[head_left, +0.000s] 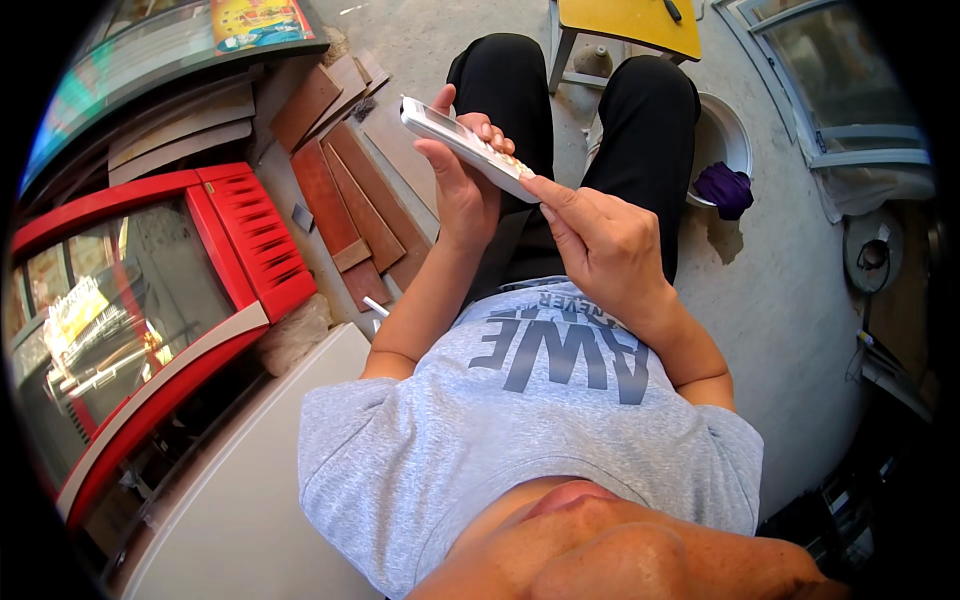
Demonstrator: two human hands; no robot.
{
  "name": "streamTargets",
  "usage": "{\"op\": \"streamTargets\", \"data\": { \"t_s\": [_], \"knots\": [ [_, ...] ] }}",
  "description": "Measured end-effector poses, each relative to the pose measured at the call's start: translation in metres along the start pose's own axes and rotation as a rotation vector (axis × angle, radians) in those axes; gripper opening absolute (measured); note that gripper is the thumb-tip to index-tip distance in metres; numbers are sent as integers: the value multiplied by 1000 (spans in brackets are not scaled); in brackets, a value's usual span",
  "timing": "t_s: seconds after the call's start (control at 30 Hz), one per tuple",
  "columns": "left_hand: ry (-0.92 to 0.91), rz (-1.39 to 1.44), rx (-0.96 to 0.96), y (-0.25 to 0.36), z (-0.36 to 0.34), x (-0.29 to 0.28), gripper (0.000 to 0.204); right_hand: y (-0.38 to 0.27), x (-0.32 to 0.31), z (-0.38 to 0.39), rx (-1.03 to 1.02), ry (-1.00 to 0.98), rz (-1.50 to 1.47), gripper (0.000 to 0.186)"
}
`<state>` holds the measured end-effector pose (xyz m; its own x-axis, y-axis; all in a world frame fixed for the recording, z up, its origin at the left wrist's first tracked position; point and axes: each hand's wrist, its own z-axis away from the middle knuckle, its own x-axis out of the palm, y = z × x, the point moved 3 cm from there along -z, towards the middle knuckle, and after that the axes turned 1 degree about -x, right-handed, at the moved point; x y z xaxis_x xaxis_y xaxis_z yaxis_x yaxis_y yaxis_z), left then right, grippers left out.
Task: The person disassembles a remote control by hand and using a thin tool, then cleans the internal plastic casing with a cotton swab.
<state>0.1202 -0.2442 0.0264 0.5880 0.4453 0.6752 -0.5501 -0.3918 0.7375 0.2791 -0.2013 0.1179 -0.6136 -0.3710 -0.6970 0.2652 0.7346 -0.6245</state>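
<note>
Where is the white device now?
In the head view, the white device is in the left hand near the left knee, touched by the right hand.

left hand [466, 196] holds a white, buttoned handset [468, 148]; right hand [612, 238] touches its near end

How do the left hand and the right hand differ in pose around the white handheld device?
The left hand grips the white handheld device, while the right hand extends its index finger to the device's button end, other fingers curled. The left hand comes in from the device's lower left in the picture; the right hand comes in from its lower right. Both hands are bare.
</note>
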Motion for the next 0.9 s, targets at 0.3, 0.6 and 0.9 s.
{"op": "streamTargets", "data": {
  "t_s": [0.3, 0.6, 0.9],
  "knots": [
    [-31, -79, 126, 1, 0, -2, 80, -2, -4, -3, -80, 20, 82, 39],
    [-121, -211, 139, 4, 7, -2, 58, 6, 0, -1, 9, 65, -152, 33],
    [-279, -232, 36, 1, 16, 1, 88, 24, -16, -10, 94, 89, -95, 31]
  ]
}}
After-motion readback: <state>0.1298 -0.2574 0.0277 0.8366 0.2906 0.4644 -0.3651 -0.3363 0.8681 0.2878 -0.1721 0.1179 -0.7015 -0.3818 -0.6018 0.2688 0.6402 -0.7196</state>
